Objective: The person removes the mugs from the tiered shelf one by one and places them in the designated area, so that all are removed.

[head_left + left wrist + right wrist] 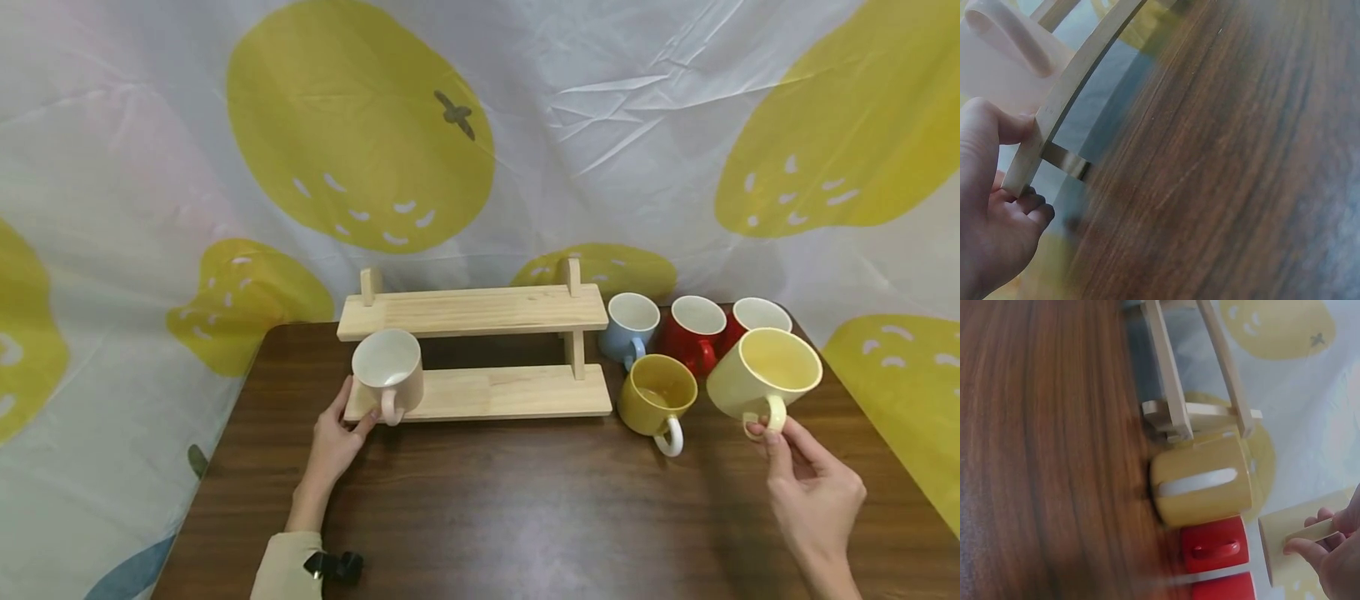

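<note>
My left hand (pixel 335 446) grips the left end of the lower board of a two-tier wooden shelf (pixel 495 392). In the left wrist view its thumb lies on top of the board (pixel 1063 100) and its fingers curl beneath. A pale pink mug (pixel 408 386) stands upright on that end of the lower board, handle toward me. On the right, my right hand (pixel 817 492) holds a pale yellow mug (pixel 738 383) by its handle, in the air. The right wrist view shows thumb and fingers pinching the handle (pixel 1313 531).
Right of the shelf stand a mustard mug (pixel 648 408) with a white handle, a light blue mug (pixel 622 340) and two red mugs (pixel 678 337), one partly hidden by the pale yellow mug. All are on the brown table (pixel 525 517). A lemon-print cloth (pixel 585 167) hangs behind.
</note>
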### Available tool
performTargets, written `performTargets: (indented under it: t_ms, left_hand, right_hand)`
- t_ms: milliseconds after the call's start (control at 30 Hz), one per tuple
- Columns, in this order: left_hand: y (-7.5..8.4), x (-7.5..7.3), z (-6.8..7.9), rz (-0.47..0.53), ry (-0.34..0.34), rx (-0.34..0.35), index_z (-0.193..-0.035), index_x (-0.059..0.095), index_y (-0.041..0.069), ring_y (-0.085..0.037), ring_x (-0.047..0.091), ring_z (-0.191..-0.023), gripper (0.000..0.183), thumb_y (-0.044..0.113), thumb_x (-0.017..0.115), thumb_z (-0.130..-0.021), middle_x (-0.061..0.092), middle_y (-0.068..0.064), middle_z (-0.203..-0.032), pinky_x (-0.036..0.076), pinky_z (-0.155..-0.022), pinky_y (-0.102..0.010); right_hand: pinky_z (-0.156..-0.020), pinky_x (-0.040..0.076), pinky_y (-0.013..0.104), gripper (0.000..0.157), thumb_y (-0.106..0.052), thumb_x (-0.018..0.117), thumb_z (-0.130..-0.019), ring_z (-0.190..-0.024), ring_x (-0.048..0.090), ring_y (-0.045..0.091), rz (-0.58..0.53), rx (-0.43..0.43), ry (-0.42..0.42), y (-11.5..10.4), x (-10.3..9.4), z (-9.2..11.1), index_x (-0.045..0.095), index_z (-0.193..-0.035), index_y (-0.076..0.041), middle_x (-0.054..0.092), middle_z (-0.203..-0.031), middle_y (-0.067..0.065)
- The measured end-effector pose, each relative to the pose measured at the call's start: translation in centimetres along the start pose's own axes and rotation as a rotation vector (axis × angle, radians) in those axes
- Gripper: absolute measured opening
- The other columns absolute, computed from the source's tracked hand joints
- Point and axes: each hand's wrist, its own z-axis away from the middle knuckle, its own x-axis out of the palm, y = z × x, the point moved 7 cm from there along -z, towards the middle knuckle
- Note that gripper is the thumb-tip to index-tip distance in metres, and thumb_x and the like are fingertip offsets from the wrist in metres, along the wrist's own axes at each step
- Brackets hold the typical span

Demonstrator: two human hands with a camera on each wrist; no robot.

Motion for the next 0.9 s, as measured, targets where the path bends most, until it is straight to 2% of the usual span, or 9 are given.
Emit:
performTargets:
  t_ms: [100, 300, 500, 600, 700, 800, 900]
  left_hand:
    - [0.0, 0.0, 0.0, -0.006, 0.0, 0.003, -0.16, 0.027, 0.003, -0.03, 0.043, -0.142, 0.08, 0.018, 0.072, -0.096, 0.033, -0.019, -0.162, 0.042, -0.098, -0.011]
    - [-0.1, 0.0, -0.1, 0.009, 0.007, 0.013, -0.159, 0.027, 0.0, -0.032, 0.043, -0.141, 0.08, 0.015, 0.072, -0.095, 0.033, -0.021, -0.161, 0.036, -0.088, 0.002]
    - [-0.1, 0.2, -0.2, 0.001, 0.01, 0.021, -0.158, 0.028, 0.0, -0.031, 0.041, -0.143, 0.079, 0.015, 0.073, -0.095, 0.033, -0.02, -0.162, 0.034, -0.091, 0.002]
    - [-0.1, 0.2, -0.3, 0.009, 0.011, 0.027, -0.158, 0.028, -0.001, -0.03, 0.04, -0.144, 0.079, 0.013, 0.072, -0.095, 0.033, -0.019, -0.162, 0.036, -0.098, -0.004]
    - [0.0, 0.2, -0.2, 0.016, 0.009, 0.028, -0.158, 0.028, -0.001, -0.03, 0.039, -0.145, 0.078, 0.013, 0.072, -0.095, 0.032, -0.018, -0.163, 0.037, -0.103, -0.011]
    - [0.0, 0.1, -0.2, 0.015, 0.006, 0.021, -0.158, 0.027, -0.001, -0.031, 0.04, -0.144, 0.079, 0.013, 0.072, -0.095, 0.032, -0.019, -0.162, 0.037, -0.1, -0.007]
    - [0.0, 0.1, -0.2, 0.015, 0.004, 0.013, -0.159, 0.026, -0.001, -0.033, 0.04, -0.144, 0.081, 0.012, 0.072, -0.095, 0.031, -0.02, -0.163, 0.036, -0.092, 0.001]
  right_hand:
    - [-0.073, 0.054, 0.011, 0.023, 0.013, 0.06, -0.093, -0.079, 0.071, -0.01, 0.0, 0.009, 0.0, 0.5, -0.1, 0.0, 0.067, -0.113, 0.019, 0.072, -0.086, -0.029]
    - [-0.071, 0.053, 0.009, 0.024, 0.013, 0.061, -0.092, -0.077, 0.071, -0.01, 0.01, 0.037, -0.009, 2.3, -0.3, -0.1, 0.067, -0.114, 0.019, 0.073, -0.086, -0.027]
    - [-0.064, 0.05, 0.004, 0.025, 0.011, 0.063, -0.091, -0.072, 0.068, -0.014, 0.064, 0.079, -0.001, 4.7, -0.8, 0.1, 0.069, -0.115, 0.016, 0.07, -0.082, -0.03]
    - [-0.067, 0.052, 0.007, 0.025, 0.014, 0.062, -0.091, -0.075, 0.071, -0.009, -0.04, 0.088, -0.029, 5.5, -0.8, 0.1, 0.066, -0.115, 0.02, 0.074, -0.084, -0.023]
    - [-0.072, 0.055, 0.015, 0.026, 0.019, 0.059, -0.091, -0.079, 0.075, 0.0, -0.234, 0.085, -0.074, 6.1, -0.8, 0.1, 0.06, -0.115, 0.028, 0.079, -0.086, -0.01]
    - [-0.074, 0.055, 0.02, 0.026, 0.021, 0.057, -0.091, -0.081, 0.076, 0.007, -0.364, 0.082, -0.118, 6.7, -0.7, 0.1, 0.056, -0.115, 0.032, 0.08, -0.088, -0.001]
    - [-0.074, 0.055, 0.02, 0.027, 0.022, 0.057, -0.09, -0.081, 0.076, 0.007, -0.36, 0.086, -0.138, 7.4, -0.7, 0.1, 0.058, -0.116, 0.03, 0.08, -0.089, -0.001]
